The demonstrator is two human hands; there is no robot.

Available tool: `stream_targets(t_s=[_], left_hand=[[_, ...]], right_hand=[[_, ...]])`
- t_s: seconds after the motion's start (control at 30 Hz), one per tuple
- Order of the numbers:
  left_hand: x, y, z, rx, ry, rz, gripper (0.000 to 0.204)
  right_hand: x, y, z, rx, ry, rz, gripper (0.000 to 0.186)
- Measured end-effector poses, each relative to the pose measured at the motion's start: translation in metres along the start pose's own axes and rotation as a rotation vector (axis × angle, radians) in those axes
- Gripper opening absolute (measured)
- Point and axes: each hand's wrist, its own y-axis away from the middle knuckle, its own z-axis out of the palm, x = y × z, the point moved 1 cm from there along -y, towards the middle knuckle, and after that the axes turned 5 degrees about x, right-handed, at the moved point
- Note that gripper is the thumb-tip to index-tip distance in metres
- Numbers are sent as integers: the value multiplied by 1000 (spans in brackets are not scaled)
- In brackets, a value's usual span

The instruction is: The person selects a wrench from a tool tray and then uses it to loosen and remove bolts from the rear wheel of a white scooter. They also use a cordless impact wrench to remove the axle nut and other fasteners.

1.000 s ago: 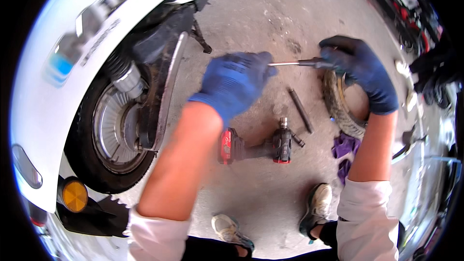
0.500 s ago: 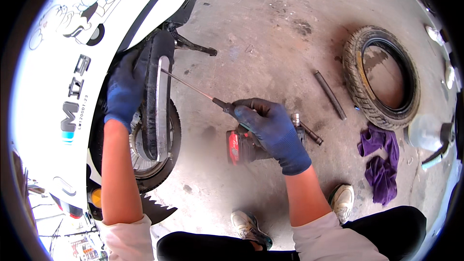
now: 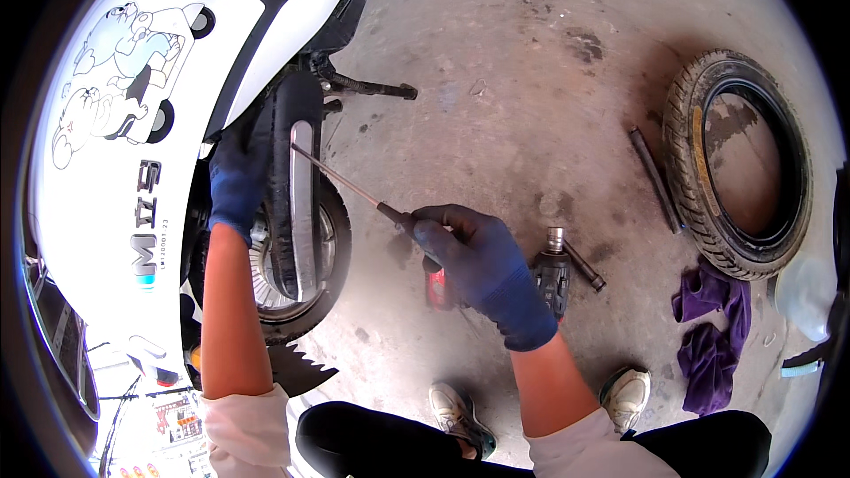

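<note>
My right hand (image 3: 482,265), in a blue glove, is closed around the dark handle of a long, thin screwdriver (image 3: 347,184). The shaft points up and left, its tip at the upper part of the silver strip (image 3: 303,212) on a black cover (image 3: 282,190) beside the wheel. My left hand (image 3: 237,184), also blue-gloved, reaches in between that cover and the white body panel (image 3: 190,62) of a scooter. Shadow and the black parts hide its fingers. Below the cover, the rear wheel (image 3: 333,248) shows partly.
A cordless impact wrench (image 3: 552,279) with a socket lies partly behind my right hand, beside a short dark bar (image 3: 584,265). To the right are a longer bar (image 3: 657,181), a loose tyre (image 3: 691,177), a purple cloth (image 3: 708,363) and a clear plastic container (image 3: 804,296). A stand (image 3: 372,88) juts from the scooter.
The whole view has shifted a little. My left hand sits slightly deeper behind the black cover. The screwdriver's tip stays at the top of the silver strip, still in my right hand.
</note>
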Motion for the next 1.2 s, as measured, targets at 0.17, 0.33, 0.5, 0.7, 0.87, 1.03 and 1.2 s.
stream_targets(t_s=[0.17,0.33,0.5,0.7,0.87,1.03,1.2], left_hand=[[10,3,-2,20,62,-37,44],[-1,8,-3,73,65,26,45],[39,31,-8,224,-29,-12,38],[149,130,6,-685,1402,-778,43],[194,115,42,-575,1857,-941,39],[198,105,26,-454,1666,-716,31],[213,86,10,-541,1662,-945,38]], right_hand=[[-6,4,5,55,185,-89,28],[-39,13,22,80,376,-196,26],[-63,16,18,110,426,-178,24],[-53,-2,24,502,-45,-555,36],[-62,9,35,470,-49,-527,53],[-91,9,-54,821,87,-973,47],[-121,19,-105,989,700,-1163,32]])
